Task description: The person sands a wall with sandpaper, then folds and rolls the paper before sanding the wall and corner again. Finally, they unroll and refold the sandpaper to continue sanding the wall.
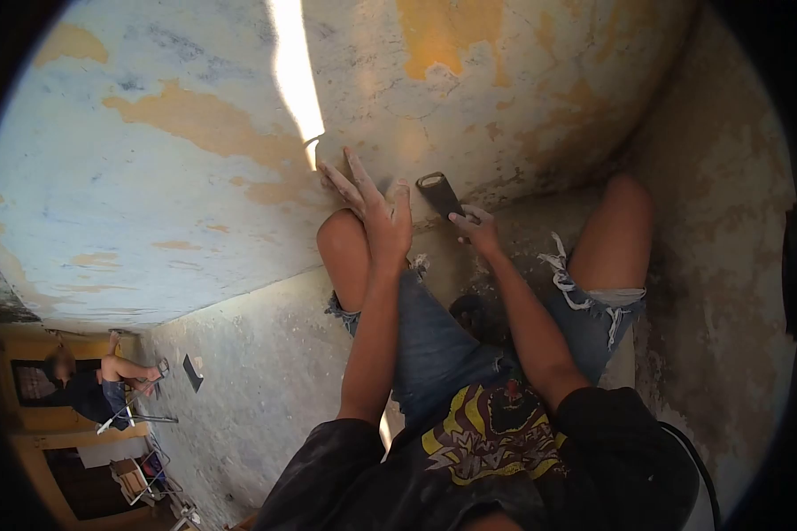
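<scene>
My left hand (376,208) is raised close to the peeling wall (230,177), its dusty fingers spread apart and holding nothing. To its right, my right hand (476,228) has its fingers closed round the lower end of a dark, rolled sheet (440,196). The roll's open end points up toward the wall and shows a pale inner side. Whether the roll touches the wall cannot be told.
My bent knees stand on both sides of my hands. Another wall rises at the right. At the far left a person sits on a chair (155,419) near a metal rack (155,469). A dark sheet (193,373) lies on the grey floor (248,380).
</scene>
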Available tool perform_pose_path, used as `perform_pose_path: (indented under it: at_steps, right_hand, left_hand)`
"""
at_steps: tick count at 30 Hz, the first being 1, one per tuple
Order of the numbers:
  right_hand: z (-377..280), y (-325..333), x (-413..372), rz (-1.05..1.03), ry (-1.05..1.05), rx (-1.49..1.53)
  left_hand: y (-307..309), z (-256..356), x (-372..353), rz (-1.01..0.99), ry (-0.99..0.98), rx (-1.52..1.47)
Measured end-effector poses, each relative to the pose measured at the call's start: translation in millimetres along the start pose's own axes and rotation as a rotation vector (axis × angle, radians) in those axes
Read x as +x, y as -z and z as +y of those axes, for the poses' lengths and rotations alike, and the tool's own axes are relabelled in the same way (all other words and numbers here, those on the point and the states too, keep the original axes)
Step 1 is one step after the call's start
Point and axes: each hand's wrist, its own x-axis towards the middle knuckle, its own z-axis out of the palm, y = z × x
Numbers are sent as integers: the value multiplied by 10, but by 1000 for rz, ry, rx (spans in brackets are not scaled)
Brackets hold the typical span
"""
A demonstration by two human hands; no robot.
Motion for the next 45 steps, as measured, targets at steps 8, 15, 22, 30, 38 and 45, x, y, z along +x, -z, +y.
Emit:
perform_pose_path:
  at_steps: [8,15,22,30,38,45]
  right_hand:
    - [51,-15,-13,-31,105,-34]
    - [-260,-177,-38,-81,137,10]
    - [-216,-163,-95,-132,10,58]
    - [-443,-257,-91,-55,101,119]
    - [-301,-171,8,-66,49,26]
    - [-40,-29,19,13,62,-18]
  left_hand:
    - [15,1,-12,-30,21,5]
    - [2,-9,-30,-48,37,10]
    - [-22,51,-25,-32,94,13]
    - [-24,-4,11,-11,76,50]
    - [-14,16,34,-21,65,68]
    - [-25,44,49,-27,59,108]
